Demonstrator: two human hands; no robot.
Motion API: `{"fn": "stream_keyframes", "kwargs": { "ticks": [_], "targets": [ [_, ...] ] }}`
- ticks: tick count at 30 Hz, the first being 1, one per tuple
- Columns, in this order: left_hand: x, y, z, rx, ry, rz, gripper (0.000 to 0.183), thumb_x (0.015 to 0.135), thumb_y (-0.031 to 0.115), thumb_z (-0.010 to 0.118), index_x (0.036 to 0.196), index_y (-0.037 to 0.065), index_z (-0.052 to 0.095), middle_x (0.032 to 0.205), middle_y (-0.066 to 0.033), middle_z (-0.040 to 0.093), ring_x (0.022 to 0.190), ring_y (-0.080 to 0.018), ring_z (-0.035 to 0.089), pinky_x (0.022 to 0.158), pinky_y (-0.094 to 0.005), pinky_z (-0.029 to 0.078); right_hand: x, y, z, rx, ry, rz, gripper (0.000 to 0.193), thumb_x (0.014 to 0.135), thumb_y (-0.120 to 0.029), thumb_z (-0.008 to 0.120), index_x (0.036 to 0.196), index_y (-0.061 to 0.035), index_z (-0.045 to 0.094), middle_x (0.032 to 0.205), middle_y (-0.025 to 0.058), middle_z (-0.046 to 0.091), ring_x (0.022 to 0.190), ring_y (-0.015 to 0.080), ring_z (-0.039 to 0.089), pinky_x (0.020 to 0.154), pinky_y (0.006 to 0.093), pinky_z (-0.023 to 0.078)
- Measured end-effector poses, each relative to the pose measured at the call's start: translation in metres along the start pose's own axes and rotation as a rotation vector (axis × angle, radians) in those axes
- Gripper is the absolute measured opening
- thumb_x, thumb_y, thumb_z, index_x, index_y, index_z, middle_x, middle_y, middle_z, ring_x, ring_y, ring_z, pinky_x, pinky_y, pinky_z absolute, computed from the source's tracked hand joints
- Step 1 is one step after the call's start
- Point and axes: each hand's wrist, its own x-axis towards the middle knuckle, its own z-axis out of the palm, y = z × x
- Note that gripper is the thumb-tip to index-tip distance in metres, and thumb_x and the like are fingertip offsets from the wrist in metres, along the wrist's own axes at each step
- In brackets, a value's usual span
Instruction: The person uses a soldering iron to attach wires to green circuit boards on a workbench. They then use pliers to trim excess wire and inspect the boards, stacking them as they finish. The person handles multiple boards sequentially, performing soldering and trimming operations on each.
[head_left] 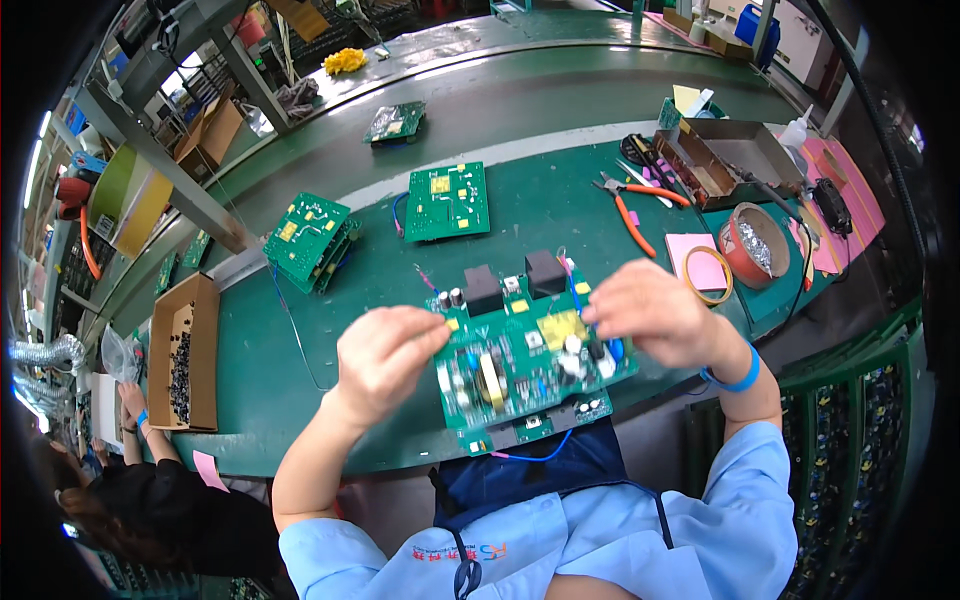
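A green circuit board (505,375) is in front of me at the table's near edge, its lower part reaching over my lap. It carries black blocks (483,290), yellow tape (562,330), a transformer, white and blue parts, and a blue wire (545,458) along its near edge. My left hand (380,362) is closed, fingertips pinching the board's left edge. At the upper right edge, my right hand (655,312) is also closed on the board, beside a short blue wire. Motion blurs the right fingertips a little.
Further boards lie beyond: a stack (312,240), a single board (447,202) and one on the far strip (396,123). Right are orange-handled pliers (628,215), a tape roll (707,274), a solder-filled red pot (753,243) and a metal tray (735,160). A parts box (185,352) and co-worker (165,510) are left.
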Motion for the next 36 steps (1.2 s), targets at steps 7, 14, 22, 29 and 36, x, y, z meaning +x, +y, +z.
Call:
{"fn": "stream_keyframes", "kwargs": {
  "ticks": [7,14,22,29,36],
  "targets": [
    [-0.03,0.022,0.004,0.009,-0.059,0.072,0.024,0.054,0.005,0.06,0.077,0.001,0.058,0.079,-0.0084,0.056,0.07,-0.0188,0.055,0.053,-0.027,0.046,-0.023,-0.024,0.024,-0.241,-0.057,-0.086,0.019,0.068,-0.007,0.055,0.087,-0.0093,0.057,0.098,0.0046,0.056,0.089,0.0199,0.053,0.075,0.0347,0.041],
    [-0.019,0.008,-0.011,0.006,-0.031,-0.079,0.025,0.054,-0.006,0.055,0.077,0.004,0.056,0.084,-0.0104,0.056,0.073,-0.0238,0.056,0.059,-0.0329,0.044,-0.017,-0.012,-0.001,0.092,0.052,0.12,0.033,0.058,0.007,0.053,0.089,-0.0044,0.057,0.095,0.0114,0.056,0.09,0.0251,0.053,0.076,0.0347,0.041],
    [-0.001,-0.116,0.057,-0.197,-0.295,-1.0,0.032,0.071,0.03,0.059,0.082,0.0,0.059,0.076,-0.0112,0.06,0.067,-0.0172,0.057,0.061,-0.0296,0.043,0.046,0.097,0.032,0.512,0.419,0.624,0.018,0.077,-0.008,0.052,0.094,0.0002,0.055,0.09,0.0062,0.057,0.086,0.0126,0.052,0.077,0.0244,0.041],
    [-0.022,-0.134,0.103,-0.244,-0.268,-1.283,0.062,0.065,0.031,0.067,0.112,0.0,0.041,0.086,-0.0145,0.057,0.075,-0.0176,0.058,0.059,-0.029,0.047,0.038,0.138,0.103,0.711,0.538,0.916,0.028,0.074,-0.009,0.056,0.101,-0.0013,0.053,0.09,0.0065,0.056,0.08,0.0116,0.052,0.068,0.0238,0.043],
    [-0.033,-0.135,0.108,-0.729,0.043,-1.454,0.038,0.068,0.018,0.066,0.095,-0.005,0.054,0.071,-0.0031,0.053,0.057,-0.0074,0.047,0.044,-0.0198,0.042,0.027,0.148,0.112,0.795,0.491,0.952,0.033,0.076,-0.014,0.055,0.106,-0.001,0.05,0.094,0.0092,0.055,0.084,0.0135,0.053,0.071,0.0256,0.044]
  ]
}}
